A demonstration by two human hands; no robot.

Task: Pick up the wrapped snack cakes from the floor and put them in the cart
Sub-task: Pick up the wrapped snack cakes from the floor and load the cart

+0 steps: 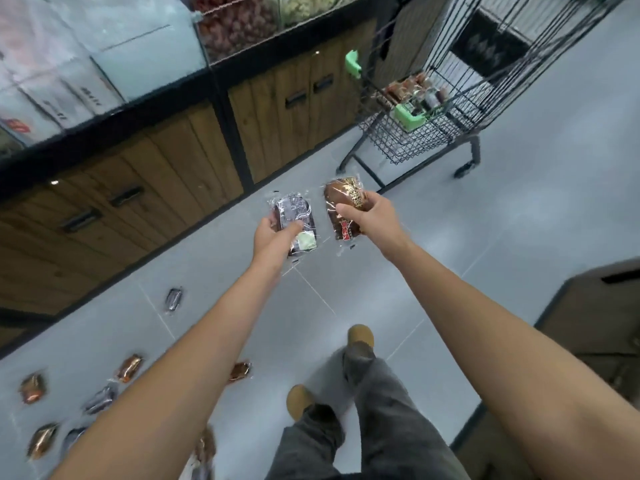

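You've got both arms out in front, one cake in each hand. Your left hand (273, 233) has thumb and fingers curled round a dark purple cake (294, 220), and your right hand (372, 213) grips a brown cake (343, 206). The two are held side by side above the grey floor (519, 220). The cart (408, 143) stands ahead to your right, near the wooden cabinets (156, 188), with a few wrapped cakes (408, 88) inside. More lie on the floor down by your left arm: a dark one (173, 299) and brown ones (130, 368) (239, 371) (33, 388).
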